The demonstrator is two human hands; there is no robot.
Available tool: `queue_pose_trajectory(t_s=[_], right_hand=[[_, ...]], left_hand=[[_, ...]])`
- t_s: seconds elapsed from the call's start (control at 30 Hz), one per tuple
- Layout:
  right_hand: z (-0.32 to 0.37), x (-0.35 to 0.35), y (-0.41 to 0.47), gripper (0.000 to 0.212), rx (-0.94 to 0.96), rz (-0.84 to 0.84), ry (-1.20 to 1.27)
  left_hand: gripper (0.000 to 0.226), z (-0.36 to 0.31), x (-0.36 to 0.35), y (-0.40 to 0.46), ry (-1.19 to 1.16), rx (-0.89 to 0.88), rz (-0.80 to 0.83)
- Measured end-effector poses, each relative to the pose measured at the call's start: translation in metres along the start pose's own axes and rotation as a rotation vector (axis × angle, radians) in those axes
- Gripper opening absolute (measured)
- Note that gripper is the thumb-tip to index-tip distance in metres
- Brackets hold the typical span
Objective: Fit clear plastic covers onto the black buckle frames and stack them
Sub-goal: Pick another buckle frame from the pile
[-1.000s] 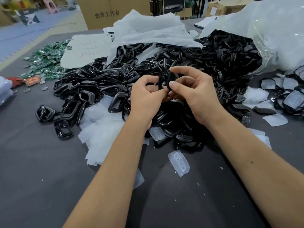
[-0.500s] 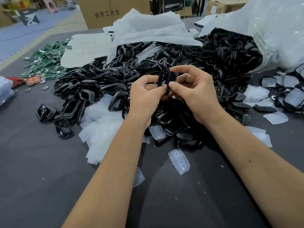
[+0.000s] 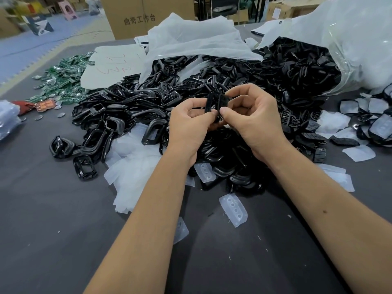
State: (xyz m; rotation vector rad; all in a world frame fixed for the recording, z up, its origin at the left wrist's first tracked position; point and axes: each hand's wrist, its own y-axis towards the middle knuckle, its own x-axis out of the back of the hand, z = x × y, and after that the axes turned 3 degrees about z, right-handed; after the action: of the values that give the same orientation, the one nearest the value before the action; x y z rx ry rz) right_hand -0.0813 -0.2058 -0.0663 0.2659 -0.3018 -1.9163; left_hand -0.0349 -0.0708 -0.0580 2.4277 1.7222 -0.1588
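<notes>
Both the left hand (image 3: 188, 122) and the right hand (image 3: 252, 117) pinch one black frame (image 3: 216, 102) above the desk's middle, so press its cover on evenly, not crooked.

We see a dark grey table (image 3: 53, 219) heaped at its centre with black buckle frames (image 3: 131, 107), which spill from a clear plastic bag (image 3: 360, 49) at far right. Clear plastic covers (image 3: 135, 172) lie piled near left of the heap, with one single cover (image 3: 233, 209) alone nearer us. Green circuit boards (image 3: 63, 81) are scattered far left beside a white sheet (image 3: 112, 64). Covered frames (image 3: 377, 124) sit at the right edge.
</notes>
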Motion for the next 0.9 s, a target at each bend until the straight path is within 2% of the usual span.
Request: queue_pose_trajectory(t_s=[0.13, 0.27, 0.4, 0.5, 0.63, 0.9], right_hand=[[0.0018, -0.0005, 0.0, 0.028, -0.013, 0.007, 0.042], [0.0028, 0.0014, 0.0012, 0.031, -0.08, 0.01, 0.243], [0.0033, 0.0036, 0.0023, 0.022, -0.109, -0.033, 0.312], [0.0051, 0.0018, 0.0015, 0.015, -0.103, -0.07, 0.297], [0.0073, 0.0012, 0.0002, 0.017, -0.074, -0.126, 0.242], [0.0096, -0.0014, -0.0025, 0.016, 0.032, -0.121, 0.15]], left_hand=[[0.02, -0.0006, 0.0002, -0.0003, 0.005, 0.002, 0.001], [0.019, -0.0002, 0.0003, 0.0006, 0.016, 0.015, -0.005], [0.019, -0.0008, 0.0003, 0.0005, 0.029, 0.025, -0.008], [0.019, -0.0009, 0.0006, 0.0006, 0.025, 0.028, -0.003], [0.02, -0.0011, 0.0011, 0.0008, 0.021, 0.034, 0.003], [0.031, -0.0014, 0.0018, 0.002, 0.035, 0.037, 0.0]])
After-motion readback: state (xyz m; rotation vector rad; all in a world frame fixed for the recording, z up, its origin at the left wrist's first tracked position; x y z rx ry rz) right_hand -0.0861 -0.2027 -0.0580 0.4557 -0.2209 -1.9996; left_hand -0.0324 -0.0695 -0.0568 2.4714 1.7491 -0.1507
